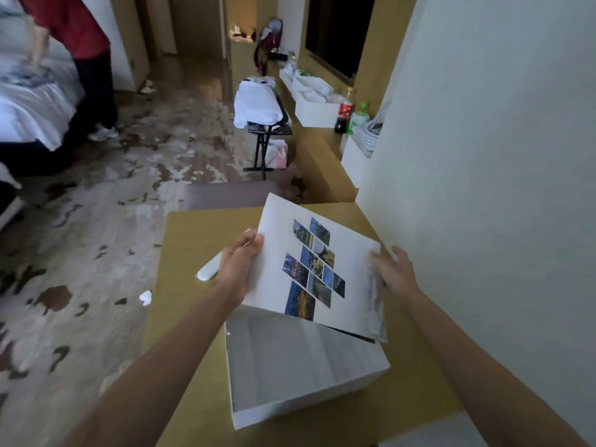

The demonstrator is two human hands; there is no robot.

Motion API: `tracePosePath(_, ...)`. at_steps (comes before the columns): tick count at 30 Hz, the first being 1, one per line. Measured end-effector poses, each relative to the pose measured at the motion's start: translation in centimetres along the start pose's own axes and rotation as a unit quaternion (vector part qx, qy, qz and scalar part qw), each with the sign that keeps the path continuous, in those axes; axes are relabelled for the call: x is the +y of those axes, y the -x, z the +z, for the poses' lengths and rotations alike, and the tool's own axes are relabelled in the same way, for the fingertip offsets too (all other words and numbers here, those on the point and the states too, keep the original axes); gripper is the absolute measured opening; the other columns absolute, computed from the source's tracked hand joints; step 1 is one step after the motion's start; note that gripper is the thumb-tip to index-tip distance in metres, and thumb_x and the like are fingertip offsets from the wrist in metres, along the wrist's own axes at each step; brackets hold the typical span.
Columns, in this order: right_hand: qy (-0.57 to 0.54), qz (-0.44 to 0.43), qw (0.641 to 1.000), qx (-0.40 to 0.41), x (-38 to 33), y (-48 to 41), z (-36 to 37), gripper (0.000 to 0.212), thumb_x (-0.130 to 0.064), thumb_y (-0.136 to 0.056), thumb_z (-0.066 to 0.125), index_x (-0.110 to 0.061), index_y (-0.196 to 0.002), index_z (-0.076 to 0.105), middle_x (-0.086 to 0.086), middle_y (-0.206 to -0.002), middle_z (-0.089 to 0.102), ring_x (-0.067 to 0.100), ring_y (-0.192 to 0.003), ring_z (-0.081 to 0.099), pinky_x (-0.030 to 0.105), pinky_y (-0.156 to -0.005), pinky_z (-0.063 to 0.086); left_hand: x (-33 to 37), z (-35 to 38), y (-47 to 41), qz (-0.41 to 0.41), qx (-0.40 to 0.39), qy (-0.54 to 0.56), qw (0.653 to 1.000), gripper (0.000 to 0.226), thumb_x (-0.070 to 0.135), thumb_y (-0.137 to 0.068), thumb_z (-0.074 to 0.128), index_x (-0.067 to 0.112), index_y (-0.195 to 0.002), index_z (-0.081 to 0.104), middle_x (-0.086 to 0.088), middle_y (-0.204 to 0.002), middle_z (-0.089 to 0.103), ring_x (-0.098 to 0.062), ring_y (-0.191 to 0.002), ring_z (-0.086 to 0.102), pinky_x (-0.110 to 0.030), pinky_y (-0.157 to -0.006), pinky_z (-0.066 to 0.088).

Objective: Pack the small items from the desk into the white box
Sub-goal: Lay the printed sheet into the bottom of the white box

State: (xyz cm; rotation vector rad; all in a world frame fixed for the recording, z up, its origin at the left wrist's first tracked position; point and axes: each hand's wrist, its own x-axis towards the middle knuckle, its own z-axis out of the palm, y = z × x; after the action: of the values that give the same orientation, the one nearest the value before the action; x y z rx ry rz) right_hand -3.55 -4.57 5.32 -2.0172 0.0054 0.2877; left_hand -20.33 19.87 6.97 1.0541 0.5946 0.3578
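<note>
An open white box [300, 366] stands on the tan desk [183, 253] in front of me; what I see of its inside looks bare. Tilted above its far edge is a white booklet [283, 253] with a cluster of small colour photos on its cover. My left hand [240, 266] grips its left edge. At its right edge, my right hand [395, 269] touches it with fingers spread. A small white oblong item [209, 269] lies on the desk just left of my left hand.
A white wall [483, 188] rises close on the right. Farther along the desk stand white boxes [314, 104], a cola bottle [344, 111] and a green bottle [359, 116]. A folding stand with white cloth [258, 104] stands on the patterned carpet. A person in red [84, 43] is by the bed.
</note>
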Motion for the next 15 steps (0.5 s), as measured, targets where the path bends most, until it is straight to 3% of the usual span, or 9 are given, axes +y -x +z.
tracePosePath(2,-0.031,-0.003,0.999,-0.022,0.1,0.9,2.2,0.058,-0.047,-0.085,0.066,-0.02,-0.133,0.046,-0.004,-0.126,0.053,0.012,-0.105,0.058,0.028,-0.087,0.05,-0.5,-3.0,1.4,0.004,0.032,-0.025,0.999,0.008,0.027,-0.089,0.061,0.023,-0.094,0.066,-0.014,-0.111,0.07,-0.028,-0.086,0.069,-0.039,-0.071,0.056)
tracePosePath(4,-0.024,-0.029,0.999,-0.034,-0.3,1.6,4.1,0.043,-0.045,-0.088,0.063,-0.02,-0.121,0.052,-0.007,-0.113,0.056,0.007,-0.087,0.058,0.024,-0.075,0.048,-1.2,-5.2,2.8,0.031,0.047,-0.067,0.996,0.013,0.027,-0.091,0.057,0.025,-0.1,0.066,-0.009,-0.108,0.071,-0.025,-0.084,0.07,-0.035,-0.067,0.056)
tracePosePath(9,0.013,-0.111,0.992,-0.064,-0.9,1.6,6.0,0.036,-0.037,-0.094,0.057,-0.009,-0.117,0.053,0.007,-0.111,0.062,0.02,-0.096,0.062,0.028,-0.072,0.046,-2.7,-7.9,5.3,0.057,0.024,-0.194,0.979,0.027,0.022,-0.096,0.045,0.02,-0.123,0.05,-0.008,-0.109,0.067,-0.016,-0.083,0.068,-0.024,-0.056,0.054)
tracePosePath(12,0.047,-0.16,0.982,-0.092,-1.0,1.4,5.2,0.034,-0.037,-0.094,0.056,-0.013,-0.117,0.051,0.006,-0.11,0.063,0.017,-0.094,0.062,0.028,-0.068,0.047,-3.0,-7.9,5.4,0.043,0.002,-0.282,0.958,0.037,0.027,-0.096,0.046,0.023,-0.131,0.034,-0.005,-0.117,0.061,-0.023,-0.096,0.065,-0.039,-0.067,0.06)
tracePosePath(15,0.104,-0.21,0.966,-0.114,-0.4,1.5,4.1,0.042,-0.04,-0.096,0.052,-0.024,-0.133,0.04,-0.006,-0.122,0.054,0.001,-0.094,0.056,0.032,-0.082,0.048,-3.0,-7.2,5.1,0.046,0.004,-0.327,0.944,0.041,0.029,-0.096,0.047,0.025,-0.132,0.027,-0.008,-0.122,0.057,-0.03,-0.1,0.063,-0.052,-0.071,0.059)
